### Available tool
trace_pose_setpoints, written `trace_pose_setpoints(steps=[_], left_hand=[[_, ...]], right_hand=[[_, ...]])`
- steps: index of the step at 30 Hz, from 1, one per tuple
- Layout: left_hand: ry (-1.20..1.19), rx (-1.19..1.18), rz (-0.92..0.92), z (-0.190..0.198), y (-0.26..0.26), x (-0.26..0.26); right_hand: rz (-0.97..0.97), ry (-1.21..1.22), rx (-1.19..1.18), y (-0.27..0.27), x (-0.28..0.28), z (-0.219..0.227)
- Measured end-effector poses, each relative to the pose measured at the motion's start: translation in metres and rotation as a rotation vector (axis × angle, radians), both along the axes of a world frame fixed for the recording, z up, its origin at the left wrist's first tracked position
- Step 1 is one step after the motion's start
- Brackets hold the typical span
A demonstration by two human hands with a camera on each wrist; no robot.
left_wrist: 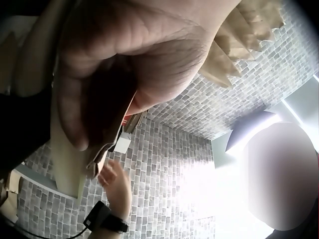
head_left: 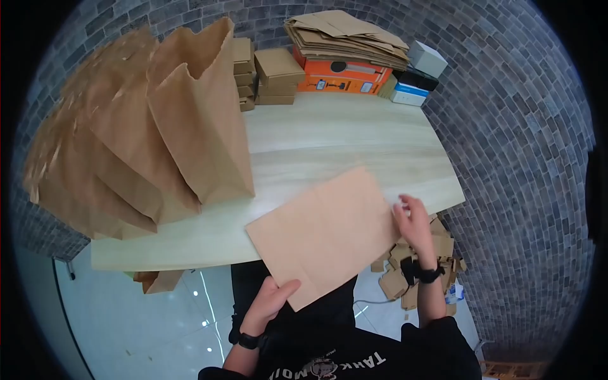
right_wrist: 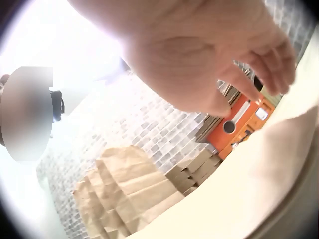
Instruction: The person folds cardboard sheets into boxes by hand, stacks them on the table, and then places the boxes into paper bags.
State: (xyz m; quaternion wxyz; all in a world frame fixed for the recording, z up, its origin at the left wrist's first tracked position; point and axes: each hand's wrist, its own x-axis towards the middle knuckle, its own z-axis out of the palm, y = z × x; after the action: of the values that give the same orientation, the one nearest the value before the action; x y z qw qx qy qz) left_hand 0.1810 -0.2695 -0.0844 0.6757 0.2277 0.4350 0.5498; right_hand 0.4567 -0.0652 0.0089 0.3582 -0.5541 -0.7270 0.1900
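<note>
A flat, folded brown paper bag (head_left: 323, 234) slants over the table's front edge in the head view. My left hand (head_left: 271, 299) grips its near left corner, thumb on top and fingers underneath. From the left wrist, the hand (left_wrist: 134, 55) curls around the bag's layered edge (left_wrist: 102, 152). Just off the bag's right edge is my right hand (head_left: 415, 225), its fingers loosely bent with nothing between them. The right wrist view shows that hand (right_wrist: 199, 59) with fingers apart, above the blurred bag (right_wrist: 279, 164).
Opened paper bags (head_left: 202, 126) stand in a row on the table's left (head_left: 304, 139). Along the back are small cardboard boxes (head_left: 277, 69), an orange box (head_left: 345, 77) under flattened cardboard (head_left: 345, 35), and small white boxes (head_left: 427, 58). Cardboard pieces (head_left: 396, 282) lie below on the right.
</note>
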Motion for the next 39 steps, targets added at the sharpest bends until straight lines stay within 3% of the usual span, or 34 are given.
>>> trace_pose_setpoints(steps=[5, 7, 8, 10, 11, 14, 18, 20, 23, 24, 25, 26, 27, 29, 30, 31, 33, 34, 36, 37, 38, 39], left_hand=[[-0.022, -0.064, 0.041, -0.014, -0.013, -0.017], [-0.1, -0.078, 0.095, -0.018, -0.017, -0.024], [-0.176, -0.072, 0.157, -0.02, -0.017, -0.029], [-0.26, -0.063, 0.13, -0.025, -0.02, -0.035], [-0.252, -0.047, 0.098, -0.027, -0.021, -0.037], [-0.208, -0.002, 0.013, -0.023, -0.019, -0.04], [-0.175, 0.061, -0.093, -0.017, -0.012, -0.041], [-0.151, 0.109, -0.117, -0.003, -0.002, -0.038], [-0.099, 0.211, -0.14, 0.037, 0.024, -0.03], [-0.067, 0.271, -0.156, 0.049, 0.038, -0.025], [0.087, 0.299, -0.073, 0.059, 0.054, -0.017], [0.24, 0.328, 0.008, 0.069, 0.07, -0.008], [0.241, 0.339, -0.001, 0.083, 0.084, 0.001], [0.587, 0.563, 0.509, 0.108, 0.1, 0.013], [0.589, 0.578, 0.509, 0.11, 0.1, 0.011], [0.595, 0.583, 0.502, 0.11, 0.099, 0.005], [0.664, 0.569, 0.49, 0.107, 0.094, -0.004], [0.675, 0.572, 0.482, 0.104, 0.09, -0.007], [0.487, 0.54, 0.358, 0.1, 0.084, -0.009], [0.486, 0.535, 0.354, 0.104, 0.084, -0.007], [0.402, 0.548, 0.339, 0.111, 0.085, -0.004], [0.321, 0.564, 0.317, 0.116, 0.083, -0.001]], right_hand=[[0.069, -0.017, -0.138, -0.037, 0.013, -0.031], [-0.043, 0.483, -0.63, -0.052, 0.027, -0.043], [-0.059, 0.491, -0.632, -0.057, 0.028, -0.047], [-0.015, 0.893, -0.823, -0.069, 0.03, -0.053], [0.022, 0.906, -0.834, -0.071, 0.031, -0.057], [-0.064, 0.764, -0.749, -0.075, 0.031, -0.065], [0.013, 0.587, -0.806, -0.082, 0.042, -0.064], [0.252, 0.663, -0.681, -0.088, 0.072, -0.078], [0.326, 0.609, -0.689, -0.082, 0.109, -0.032], [0.373, 0.61, -0.59, -0.085, 0.131, -0.016], [0.097, 1.027, -0.437, -0.109, 0.073, 0.041], [0.109, 1.032, -0.315, -0.103, 0.07, 0.058], [0.118, 1.034, -0.19, -0.095, 0.068, 0.074], [0.273, 0.479, -0.047, -0.066, 0.043, 0.144], [0.086, 0.284, -0.079, -0.039, 0.074, 0.152], [-0.023, 0.158, 0.108, -0.049, 0.055, 0.184], [-0.094, 0.124, 0.21, -0.081, 0.036, 0.221], [-0.1, 0.136, 0.208, -0.086, 0.013, 0.22], [0.101, 0.078, 0.311, -0.083, -0.038, 0.222], [0.294, -0.199, 0.328, -0.037, -0.045, 0.205], [0.296, -0.418, 0.402, 0.019, -0.054, 0.169], [0.166, -0.583, 0.334, 0.061, -0.065, 0.137]])
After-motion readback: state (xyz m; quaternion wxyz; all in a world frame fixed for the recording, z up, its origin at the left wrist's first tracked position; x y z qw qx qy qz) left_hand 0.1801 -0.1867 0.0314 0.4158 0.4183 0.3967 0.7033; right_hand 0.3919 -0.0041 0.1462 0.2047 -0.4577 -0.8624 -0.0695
